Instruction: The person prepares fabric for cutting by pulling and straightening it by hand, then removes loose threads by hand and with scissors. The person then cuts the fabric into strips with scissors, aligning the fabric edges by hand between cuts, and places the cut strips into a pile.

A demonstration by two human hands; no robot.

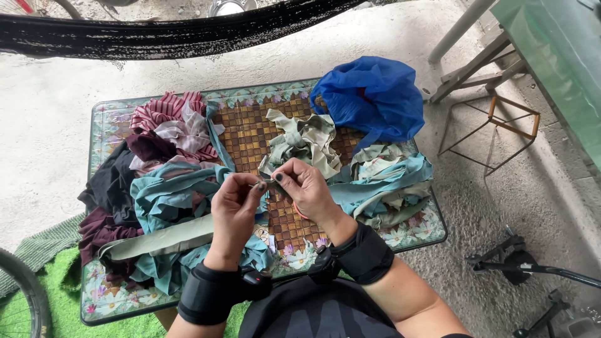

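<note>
- at the near middle of the low table [432,233], both hands meet just above the woven brown mat [250,134], raised a little off it, so the work sits straight under the head camera and close to the eyes.
- the left hand [235,209] has thumb and forefinger pinched nearly shut on something very thin, maybe a needle or a thread end; it is too small to tell which.
- the right hand [307,188] is also closed in a pinch, fingertips toward the left ones, and it holds a small grey-green fabric scrap [273,185] between them. the two pinches almost touch, which i judge keeps the small piece steady.
- far from the hands, at the mat's middle, lies a loose heap of pale green strips [303,141], near enough for an easy reach.
- on the left are teal strips [166,194], a long olive band [159,241], striped maroon cloth [166,109] and dark pieces [109,188] hanging over the table edge; colours seem kept in separate heaps.
- on the right lie more teal and cream strips [388,178], and behind them a blue plastic bag [372,97] sits open, perhaps as store for the scraps.
- both wrists wear black wrist bands [366,253] with a small device.
- a black hammock [169,34] crosses the far side, and a metal frame [501,128] stands on the concrete at right.
</note>
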